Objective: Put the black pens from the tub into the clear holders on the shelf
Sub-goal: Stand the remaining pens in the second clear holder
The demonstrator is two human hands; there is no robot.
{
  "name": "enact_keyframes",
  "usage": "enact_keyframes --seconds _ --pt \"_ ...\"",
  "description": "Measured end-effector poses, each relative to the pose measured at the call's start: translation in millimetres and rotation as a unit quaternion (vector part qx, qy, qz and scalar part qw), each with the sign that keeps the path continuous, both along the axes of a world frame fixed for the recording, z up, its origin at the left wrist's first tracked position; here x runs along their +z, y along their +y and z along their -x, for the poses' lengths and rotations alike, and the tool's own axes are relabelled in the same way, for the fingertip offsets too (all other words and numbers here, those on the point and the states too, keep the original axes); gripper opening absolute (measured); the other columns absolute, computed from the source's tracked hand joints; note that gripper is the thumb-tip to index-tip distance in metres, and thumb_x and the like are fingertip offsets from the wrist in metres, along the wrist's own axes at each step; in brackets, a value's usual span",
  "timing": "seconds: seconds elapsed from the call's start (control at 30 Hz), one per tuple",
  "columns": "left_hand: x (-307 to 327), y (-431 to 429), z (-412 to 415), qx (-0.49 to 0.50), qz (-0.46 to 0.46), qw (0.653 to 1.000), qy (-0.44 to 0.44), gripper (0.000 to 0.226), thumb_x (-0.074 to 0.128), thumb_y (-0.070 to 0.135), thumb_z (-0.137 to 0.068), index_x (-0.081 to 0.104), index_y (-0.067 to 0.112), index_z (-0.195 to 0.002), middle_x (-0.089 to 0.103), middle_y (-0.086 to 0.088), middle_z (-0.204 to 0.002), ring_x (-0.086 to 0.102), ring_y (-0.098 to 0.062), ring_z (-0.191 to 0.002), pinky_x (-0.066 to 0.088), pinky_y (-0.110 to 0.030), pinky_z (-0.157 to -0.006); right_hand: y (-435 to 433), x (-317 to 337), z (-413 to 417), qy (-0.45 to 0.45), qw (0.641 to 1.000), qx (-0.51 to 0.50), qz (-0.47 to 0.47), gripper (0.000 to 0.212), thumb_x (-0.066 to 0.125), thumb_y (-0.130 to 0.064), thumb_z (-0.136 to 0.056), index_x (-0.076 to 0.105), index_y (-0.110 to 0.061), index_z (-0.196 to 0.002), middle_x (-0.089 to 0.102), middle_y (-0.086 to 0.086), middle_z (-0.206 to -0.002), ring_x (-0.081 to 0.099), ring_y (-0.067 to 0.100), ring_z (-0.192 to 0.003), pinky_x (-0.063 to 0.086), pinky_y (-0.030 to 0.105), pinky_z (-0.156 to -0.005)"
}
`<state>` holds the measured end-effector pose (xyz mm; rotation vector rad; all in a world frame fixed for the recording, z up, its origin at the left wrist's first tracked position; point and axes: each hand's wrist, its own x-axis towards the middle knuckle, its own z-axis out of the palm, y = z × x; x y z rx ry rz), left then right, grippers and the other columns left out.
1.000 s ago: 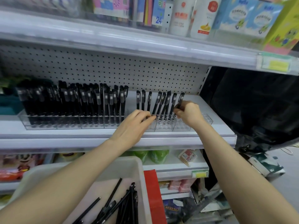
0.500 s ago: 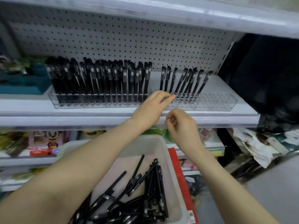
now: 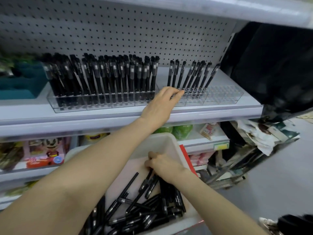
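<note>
A white tub [image 3: 166, 139] below the shelf holds a loose heap of black pens [image 3: 144, 211]. My right hand [image 3: 163, 165] is down inside it, fingers curled around the top of one black pen [image 3: 147, 179]. On the shelf [image 3: 211, 111] stand clear holders: the left one [image 3: 101, 103] is packed with upright pens [image 3: 105, 77], the right one [image 3: 221, 97] has a row of several pens [image 3: 193, 75] and bare slots at its right end. My left hand [image 3: 163, 104] rests with straight fingers on the right holder's front edge.
A teal bin [image 3: 20, 87] sits left of the holders and a black bag [image 3: 274, 65] hangs right of the shelf. A pegboard [image 3: 118, 31] backs the shelf. Lower shelves carry packaged goods [image 3: 45, 153]; a red box [image 3: 187, 158] flanks the tub.
My right hand let go of a pen at the right holder and dropped into the tub onto the pens. My left hand stayed on the holder. The view tilted downward.
</note>
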<state>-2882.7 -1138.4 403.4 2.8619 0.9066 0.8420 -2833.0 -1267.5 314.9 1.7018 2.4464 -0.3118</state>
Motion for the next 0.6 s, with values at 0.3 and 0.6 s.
enact_keyframes --seconds 0.3,0.6 --pt "4.2 1.3 1.0 -0.017 -0.012 1.000 -0.015 0.085 0.052 -0.020 -0.079 0.030 0.015 -0.154 0.038 -0.005 -0.144 0.030 -0.021 -0.134 0.036 -0.030 -0.106 -12.2 29.6 -18.4 0.250 0.960 -0.113 -0.061 0.016 0.052 -0.012 -0.092 0.047 -0.019 -0.105 0.063 0.004 -0.098 0.061 0.026 -0.087 0.050 0.041 -0.080" --pt "13.3 -3.2 -9.4 0.014 -0.057 0.998 -0.010 0.061 0.061 -0.006 -0.086 0.046 0.008 -0.144 0.051 -0.010 -0.126 0.044 -0.028 -0.118 0.043 -0.036 -0.097 -20.5 108.6 -76.0 0.498 0.805 -0.264 -0.186 0.014 0.052 -0.024 -0.100 0.056 -0.011 -0.100 0.068 0.008 -0.082 0.068 0.022 -0.069 0.056 0.050 -0.075"
